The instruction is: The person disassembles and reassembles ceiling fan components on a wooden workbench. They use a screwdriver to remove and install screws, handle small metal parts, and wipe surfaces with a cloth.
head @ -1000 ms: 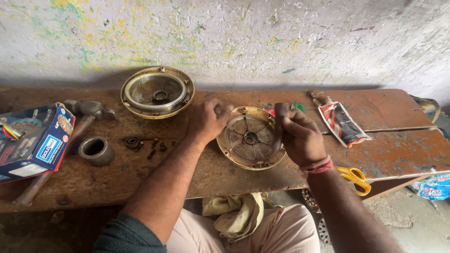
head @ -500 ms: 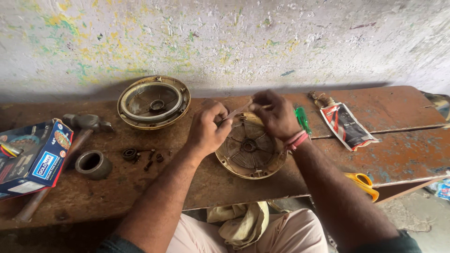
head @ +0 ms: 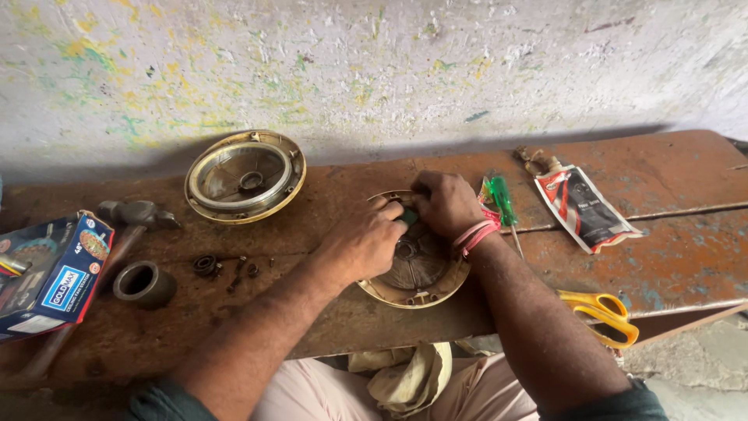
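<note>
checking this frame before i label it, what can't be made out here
Head view only:
- Top of the round motor housing: covered by the left hand and right hand.
- What the fingers pinch: only a green sliver shows, too small to tell.
- Blue box: cut off by the left edge.
- Hammer handle: partly behind the box.
- Small parts on the bench: too small to identify.
</note>
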